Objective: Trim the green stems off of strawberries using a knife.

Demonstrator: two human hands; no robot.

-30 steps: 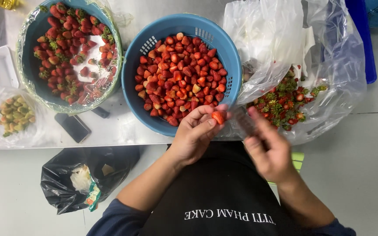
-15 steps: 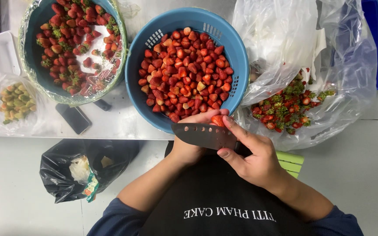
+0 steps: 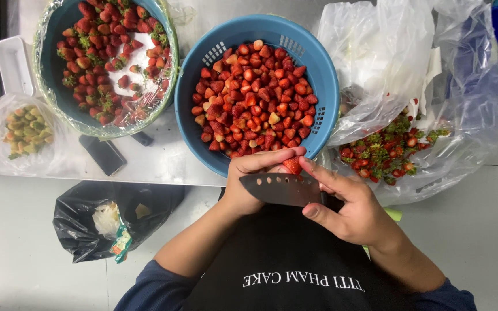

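- Your left hand [image 3: 249,184] and right hand [image 3: 347,210] meet at a strawberry [image 3: 293,165], just before the middle basket [image 3: 324,75].
- The knife [image 3: 280,189] lies between your hands.
- A second basket [image 3: 59,103] stands left; the bag of stems [image 3: 399,144] lies right.

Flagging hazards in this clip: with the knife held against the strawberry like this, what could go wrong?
1. The knife blade lies close to the left hand fingers pinching the strawberry; a slip could cut them.
2. The blue basket overhangs the table edge near both hands; a nudge might tip it.
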